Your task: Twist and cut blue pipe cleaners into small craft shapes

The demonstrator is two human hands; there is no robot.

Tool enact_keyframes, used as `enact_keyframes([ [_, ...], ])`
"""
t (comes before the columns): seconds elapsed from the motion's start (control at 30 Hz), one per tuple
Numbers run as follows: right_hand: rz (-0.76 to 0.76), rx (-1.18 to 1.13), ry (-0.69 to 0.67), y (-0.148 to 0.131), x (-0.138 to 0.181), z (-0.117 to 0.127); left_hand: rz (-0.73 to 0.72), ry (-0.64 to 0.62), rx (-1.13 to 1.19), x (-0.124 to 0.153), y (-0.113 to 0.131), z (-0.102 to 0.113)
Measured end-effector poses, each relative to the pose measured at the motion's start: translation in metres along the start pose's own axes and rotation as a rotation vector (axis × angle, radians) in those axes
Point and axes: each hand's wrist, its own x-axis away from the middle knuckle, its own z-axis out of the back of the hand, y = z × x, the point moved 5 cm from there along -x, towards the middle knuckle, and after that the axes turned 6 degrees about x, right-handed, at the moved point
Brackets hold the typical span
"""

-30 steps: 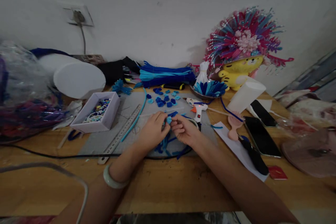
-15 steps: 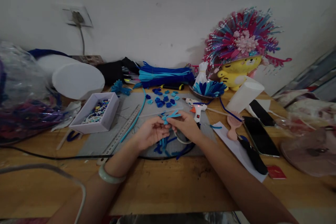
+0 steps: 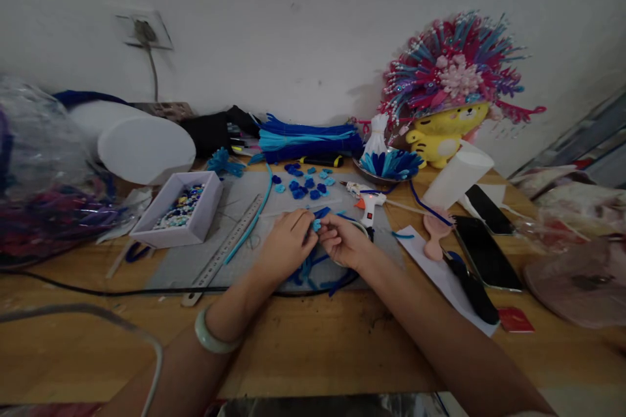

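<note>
My left hand point(image 3: 286, 242) and my right hand point(image 3: 342, 241) meet over the grey mat point(image 3: 195, 260), fingers pinched together on a small light-blue pipe-cleaner piece point(image 3: 317, 225). A darker blue end sticks out above my fingers. Loose blue pipe-cleaner bits point(image 3: 306, 272) lie on the mat under my hands. Several small finished blue curls point(image 3: 306, 184) sit further back on the mat. A pale bangle point(image 3: 209, 337) circles my left wrist.
A metal ruler point(image 3: 229, 244) and a long blue stem lie left of my hands, by a white bead box point(image 3: 180, 207). A glue gun point(image 3: 368, 203), pink comb, two phones point(image 3: 484, 241), pipe-cleaner bundles point(image 3: 308, 137) and a decorated yellow plush point(image 3: 450, 130) stand right and behind. A black cable point(image 3: 98, 288) crosses the table.
Half a second ago I held the piece raised with its blue ends spread out; now both hands have dropped back to the mat and closed tightly round it.
</note>
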Motion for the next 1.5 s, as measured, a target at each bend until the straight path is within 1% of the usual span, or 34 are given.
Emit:
enact_keyframes([
  [0.03,-0.037,-0.037,-0.033,0.001,0.001,-0.002,-0.033,0.009,-0.037,0.000,0.001,0.001],
  [0.07,-0.019,-0.046,-0.045,0.000,0.001,-0.003,-0.026,0.018,-0.048,0.000,0.000,0.002],
  [0.2,0.247,0.084,-0.014,-0.008,0.001,-0.001,0.145,0.026,0.060,-0.003,-0.011,0.003],
  [0.27,0.285,0.119,0.004,-0.007,0.000,0.000,0.159,0.016,0.137,-0.003,-0.012,0.002],
  [0.33,0.248,0.100,0.029,-0.007,-0.001,0.003,0.129,-0.008,0.219,-0.003,-0.009,0.000],
  [0.4,0.187,0.071,0.024,-0.007,-0.001,0.005,0.105,-0.031,0.302,-0.003,-0.006,-0.001],
  [0.57,0.087,0.045,-0.066,-0.009,0.000,0.007,0.154,-0.050,0.464,-0.003,-0.010,-0.002],
  [0.7,0.064,0.038,-0.070,-0.007,0.001,0.007,0.124,-0.092,0.443,-0.005,-0.011,-0.001],
  [0.83,0.105,0.031,-0.083,-0.006,0.001,0.003,0.094,-0.031,0.336,-0.005,-0.010,0.003],
  [0.93,0.200,0.082,-0.063,-0.006,0.000,0.000,0.086,0.004,0.271,-0.004,-0.009,0.004],
  [1.0,0.316,0.203,-0.021,-0.009,0.000,0.001,0.096,0.033,0.256,-0.003,-0.011,0.005],
  [1.13,0.697,0.529,0.163,-0.025,0.008,0.006,0.123,0.080,0.279,-0.004,-0.017,0.007],
  [1.17,0.776,0.591,0.172,-0.028,0.010,0.005,0.128,0.084,0.291,-0.004,-0.017,0.008],
  [1.2,0.825,0.637,0.152,-0.030,0.013,0.005,0.131,0.083,0.303,-0.004,-0.018,0.008],
  [1.23,0.842,0.665,0.114,-0.031,0.014,0.004,0.133,0.077,0.315,-0.004,-0.017,0.008],
  [1.33,0.805,0.666,0.025,-0.031,0.015,0.002,0.142,0.054,0.344,-0.005,-0.016,0.008],
  [1.43,0.790,0.660,0.030,-0.031,0.015,0.003,0.171,0.039,0.366,-0.005,-0.016,0.007],
  [1.5,0.807,0.686,0.043,-0.030,0.013,0.003,0.180,0.026,0.370,-0.006,-0.016,0.006],
])
